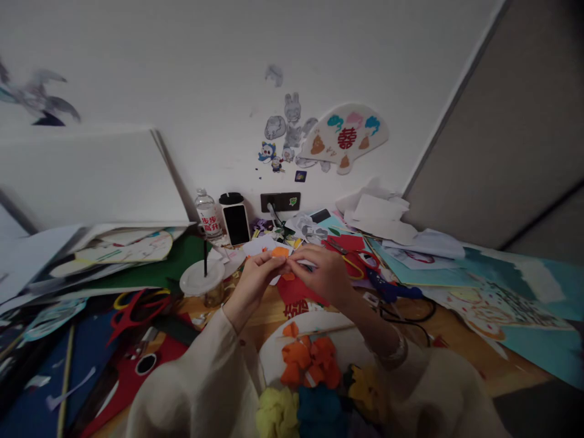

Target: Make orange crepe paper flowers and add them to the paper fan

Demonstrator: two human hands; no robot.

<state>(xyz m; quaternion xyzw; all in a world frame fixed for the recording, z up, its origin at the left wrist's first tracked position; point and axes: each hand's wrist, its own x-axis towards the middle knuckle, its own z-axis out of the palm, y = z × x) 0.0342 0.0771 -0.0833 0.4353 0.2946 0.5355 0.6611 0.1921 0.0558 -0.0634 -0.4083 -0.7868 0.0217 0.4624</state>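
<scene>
At the centre of the frame the left hand (252, 281) and the right hand (322, 275) meet, fingertips pinching a small orange paper piece (280, 252) between them. Below them, at lower centre, orange crepe flowers (309, 361) lie on a white plate (274, 359). Left of the hands stands a lidded cup with a straw (202, 280); red-handled scissors (358, 260) lie just right.

Both arms wear loose, cream-coloured long sleeves of soft cloth; the left sleeve (205, 377) ends plainly at the wrist. The right sleeve (438, 389) bunches behind a pale wristband (396, 351); left hand (255, 278) and right hand (325, 277) are bare.
</scene>
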